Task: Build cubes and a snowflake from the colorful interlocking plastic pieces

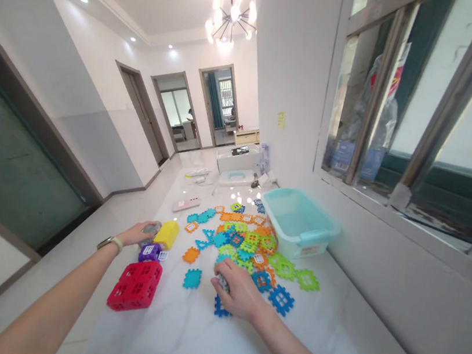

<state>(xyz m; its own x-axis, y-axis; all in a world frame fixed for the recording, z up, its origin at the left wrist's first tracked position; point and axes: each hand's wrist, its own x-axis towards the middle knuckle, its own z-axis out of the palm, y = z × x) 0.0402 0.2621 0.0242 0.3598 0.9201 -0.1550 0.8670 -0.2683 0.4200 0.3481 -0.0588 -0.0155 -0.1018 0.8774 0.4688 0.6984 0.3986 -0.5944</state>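
The left hand [139, 234] is curled, its fingers closed around a small grey piece [151, 228], partly hidden, that sits just beside a yellow cube [167, 234]. Right below that hand is a purple cube [150, 252], and nearer the person, a red cube [135, 284] built from gridded panels. The right hand [237, 292] arches over the tabletop, fingers pressed together and pinching a second grey piece [223, 283], mostly hidden. A blue waffle tile [222, 309] lies just under that hand, with a loose pile of interlocking plastic tiles [238, 239] in orange, green and blue spreading ahead of it.

The tiles look light and fairly stiff, perhaps with a little flex, and their smooth plastic may slide on the marble counter [194, 350] — the notched edges seem the best place to take hold. The cubes look hollow and light, so a grip across two opposite faces should suit them, though pressed joints might part under a hard squeeze.

Past the pile, to the right hand's far side, stands a pale teal plastic tub [298, 221]. Its small label [311, 250] is too blurred to read — no brand or writing can be made out on anything near either hand.
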